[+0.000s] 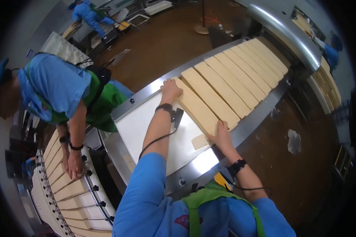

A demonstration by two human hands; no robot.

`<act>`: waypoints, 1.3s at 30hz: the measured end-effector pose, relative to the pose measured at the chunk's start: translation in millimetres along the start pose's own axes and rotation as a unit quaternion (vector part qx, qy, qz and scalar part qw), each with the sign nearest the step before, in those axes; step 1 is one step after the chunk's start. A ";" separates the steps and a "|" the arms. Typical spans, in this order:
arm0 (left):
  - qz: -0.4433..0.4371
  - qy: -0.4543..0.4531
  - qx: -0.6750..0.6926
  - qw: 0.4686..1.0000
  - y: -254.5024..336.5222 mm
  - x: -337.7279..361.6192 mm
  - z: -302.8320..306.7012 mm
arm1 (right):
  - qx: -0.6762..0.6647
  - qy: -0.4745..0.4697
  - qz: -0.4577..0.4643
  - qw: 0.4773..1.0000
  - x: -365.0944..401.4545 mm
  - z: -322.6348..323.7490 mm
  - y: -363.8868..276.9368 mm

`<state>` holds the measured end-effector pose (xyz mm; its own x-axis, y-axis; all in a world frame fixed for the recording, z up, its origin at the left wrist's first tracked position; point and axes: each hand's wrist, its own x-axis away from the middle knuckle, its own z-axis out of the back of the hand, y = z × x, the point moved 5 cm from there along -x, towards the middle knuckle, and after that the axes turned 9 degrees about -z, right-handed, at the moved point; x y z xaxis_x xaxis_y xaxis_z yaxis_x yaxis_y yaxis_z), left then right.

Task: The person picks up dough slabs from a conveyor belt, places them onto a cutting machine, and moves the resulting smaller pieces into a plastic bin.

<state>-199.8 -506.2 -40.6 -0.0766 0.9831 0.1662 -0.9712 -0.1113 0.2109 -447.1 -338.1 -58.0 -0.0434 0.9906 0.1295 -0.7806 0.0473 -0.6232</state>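
Note:
A row of long, pale yellow slabs (224, 82) lies crosswise on a metal-edged conveyor in front of me. The end slab (196, 107), nearest to me, is between my two hands. At its far end my left hand (171, 90) curls its fingers over the edge. My right hand (222, 138) grips the near end, thumb and fingers bent around the corner. Under my forearms is the bare white conveyor surface (146, 128), with a small flat beige piece (200, 142) beside my right hand. Dark bands with cables circle both wrists.
To my left a co-worker (57, 87) in blue and green bends over a second line of slabs (73, 187) between knobbed metal rails. A rounded steel housing (286, 33) spans the conveyor's far end. Other people (87, 14) work at the back, and wet brown floor (277, 166) surrounds the conveyor.

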 end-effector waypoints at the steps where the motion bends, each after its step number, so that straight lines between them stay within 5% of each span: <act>1: 0.018 0.009 0.000 1.000 -9.6 9.6 3.4 | 0.009 -0.026 0.013 1.000 -2.8 -0.9 -1.3; 4: 0.069 0.053 0.018 0.996 -57.5 60.8 4.0 | 0.025 -0.158 0.021 0.987 -1.6 4.4 -10.8; 7: 0.138 0.006 0.044 0.989 -99.8 147.2 11.4 | 0.030 -0.219 0.126 0.967 -11.4 8.7 -17.3; 9: 0.104 0.089 0.042 0.990 -115.8 202.9 2.4 | 0.077 -0.202 0.148 0.965 -17.9 -2.4 -24.7; 12: 0.112 0.288 0.369 0.876 -149.3 267.0 -46.5 | 0.133 -0.188 0.178 0.957 -17.7 -28.8 -54.1; 16: 0.143 0.487 0.531 0.679 -190.9 353.2 -40.3 | 0.084 -0.145 0.320 0.933 30.4 -54.9 -128.2; 19: 0.184 0.600 0.452 0.635 -228.3 461.4 3.8 | 0.028 -0.145 0.416 0.897 98.8 -79.1 -190.4; 21: 0.255 0.609 0.330 0.675 -244.3 551.3 42.0 | -0.035 -0.175 0.477 0.861 156.3 -97.2 -227.4; 23: 0.310 0.667 0.283 0.615 -271.3 640.9 56.3 | -0.101 -0.323 0.450 0.826 221.3 -114.5 -261.2; 28: 0.342 0.672 0.373 0.541 -393.0 820.3 -2.7 | -0.166 -0.470 0.410 0.763 354.5 -166.7 -299.5; 31: 0.427 0.593 0.271 0.627 -439.3 867.3 -37.5 | -0.185 -0.494 0.414 0.742 410.1 -185.3 -317.7; 34: 0.509 0.366 0.154 0.764 -454.6 864.5 -25.9 | -0.174 -0.516 0.395 0.740 442.8 -193.6 -334.5; 37: 0.395 0.455 -0.046 0.797 -438.9 856.4 -6.9 | -0.182 -0.487 0.436 0.735 460.0 -210.6 -345.4; 39: 0.354 0.483 -0.018 0.801 -416.9 843.7 -4.7 | -0.192 -0.468 0.473 0.721 474.4 -240.7 -344.4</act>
<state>139.3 370.3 7.1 -0.7336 0.3310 -0.5935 -0.6111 -0.7034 0.3629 -48.8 146.4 32.5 -0.9858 0.0901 -0.1415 0.0969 -0.3828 -0.9187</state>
